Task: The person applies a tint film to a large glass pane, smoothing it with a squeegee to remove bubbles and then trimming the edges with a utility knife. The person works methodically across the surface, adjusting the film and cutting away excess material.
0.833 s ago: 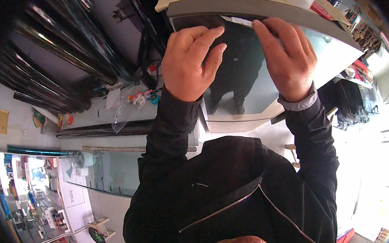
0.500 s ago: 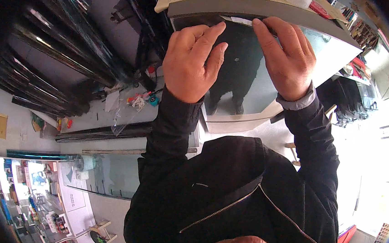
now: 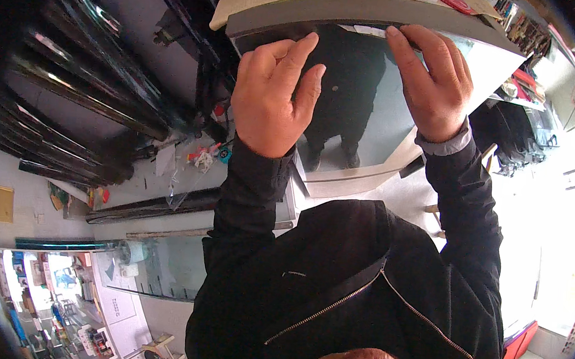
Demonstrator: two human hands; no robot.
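In front of me a cabinet or counter has a dark, glossy glass pane (image 3: 343,110) that mirrors a standing figure. Along the pane's upper edge runs a grey ledge (image 3: 355,11). My left hand (image 3: 267,100) is over the pane's left side, index finger and thumb apart, with nothing visible between them. My right hand (image 3: 437,83) reaches to the upper edge, fingers stretched out and slightly spread. Its leftmost fingertip is at the end of a small white strip (image 3: 369,31) just under the ledge. Whether that fingertip presses the strip cannot be made out.
Brownish paper (image 3: 261,5) and a red round item (image 3: 455,0) lie on top of the ledge. Long dark glossy rolls (image 3: 98,97) lean at the left above a shelf with small clutter (image 3: 201,156). A glass sheet (image 3: 176,265) stands lower left.
My hands have moved slightly apart, the left one leftward and the right one a little rightward. The view has shifted a little, with the white strip still beside my right fingertip.
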